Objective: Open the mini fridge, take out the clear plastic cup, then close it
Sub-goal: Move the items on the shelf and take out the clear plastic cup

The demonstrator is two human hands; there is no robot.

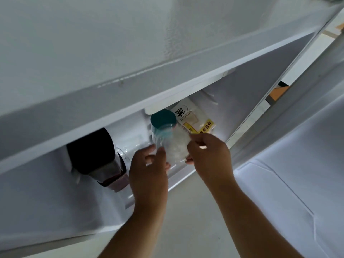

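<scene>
The white mini fridge (130, 86) stands open, seen from above, with its door (297, 164) swung out to the right. Inside its compartment, the clear plastic cup (173, 144) is tilted, with a teal lid or teal-capped item (163, 118) showing at its far end. My left hand (149, 172) grips the cup's left side. My right hand (208, 157) holds its right side with the fingertips. Both hands are at the front of the fridge opening.
A dark bottle with red liquid (104, 161) leans in the left of the compartment. A white and yellow food packet (195, 120) lies behind the cup. A pale floor (186, 229) lies below the fridge.
</scene>
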